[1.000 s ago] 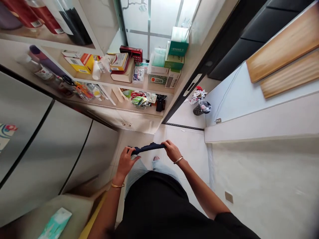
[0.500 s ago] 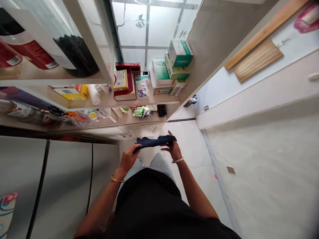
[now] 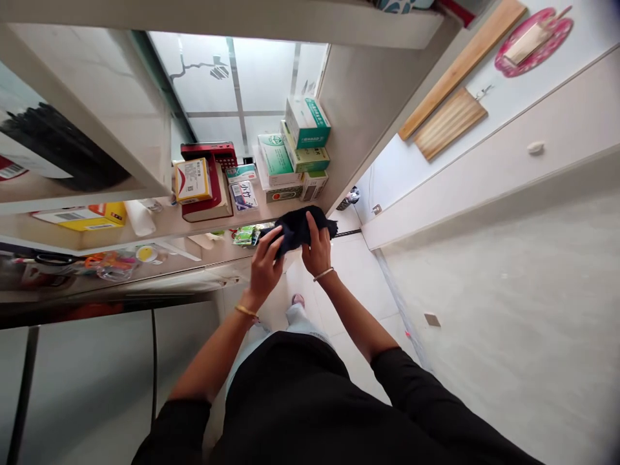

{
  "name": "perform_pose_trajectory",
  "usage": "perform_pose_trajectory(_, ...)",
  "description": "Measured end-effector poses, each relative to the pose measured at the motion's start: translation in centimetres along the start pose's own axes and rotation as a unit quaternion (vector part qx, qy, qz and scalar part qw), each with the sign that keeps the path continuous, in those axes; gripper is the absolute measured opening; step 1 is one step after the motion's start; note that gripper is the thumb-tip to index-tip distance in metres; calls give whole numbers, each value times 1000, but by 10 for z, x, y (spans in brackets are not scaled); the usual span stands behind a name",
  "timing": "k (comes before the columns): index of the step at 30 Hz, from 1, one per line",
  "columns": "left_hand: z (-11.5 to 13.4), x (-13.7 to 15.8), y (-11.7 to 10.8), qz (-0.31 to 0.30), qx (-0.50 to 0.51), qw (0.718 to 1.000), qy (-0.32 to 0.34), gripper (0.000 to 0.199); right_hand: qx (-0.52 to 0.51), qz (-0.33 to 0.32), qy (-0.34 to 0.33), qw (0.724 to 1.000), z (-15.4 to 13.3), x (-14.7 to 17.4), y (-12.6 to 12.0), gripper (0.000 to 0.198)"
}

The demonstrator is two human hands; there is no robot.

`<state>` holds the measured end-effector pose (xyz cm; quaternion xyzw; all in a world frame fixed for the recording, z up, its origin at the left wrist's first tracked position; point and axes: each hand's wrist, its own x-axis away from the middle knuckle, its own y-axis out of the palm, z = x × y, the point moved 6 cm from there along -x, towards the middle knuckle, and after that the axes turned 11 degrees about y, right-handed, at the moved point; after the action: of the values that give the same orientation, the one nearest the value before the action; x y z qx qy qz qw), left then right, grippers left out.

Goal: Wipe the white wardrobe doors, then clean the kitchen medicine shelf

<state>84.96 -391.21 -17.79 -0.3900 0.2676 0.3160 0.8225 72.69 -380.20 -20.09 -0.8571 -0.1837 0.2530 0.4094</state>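
Dark cloth (image 3: 293, 234): centre of the frame, long axis left to right, rising slightly rightward.
My left hand (image 3: 265, 265): grasping its left end.
My right hand (image 3: 318, 250): holding it nearer the right end.

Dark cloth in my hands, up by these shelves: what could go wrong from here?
The dark cloth might brush the green packets on the lower shelf, since it overlaps that shelf in this view. A careless bump could tip the stacked boxes above. Its end sticks out past the right hand, so it might catch on something.
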Motion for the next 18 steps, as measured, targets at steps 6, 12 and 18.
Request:
perform_pose_trajectory(6, -35, -48, 81, -186, -104, 976, 46, 44, 139, -62, 14, 988, 4, -31, 22, 53)
perform_pose_trajectory(12, -46, -47, 72, -227, -162, 959, 47, 48, 127, -55, 14, 990, -14, -31, 31, 54)
perform_pose_trajectory(18, -59, -27, 32, -200, -182, 963, -15, 50, 126, -118, -33, 984, -48, -23, 59, 55)
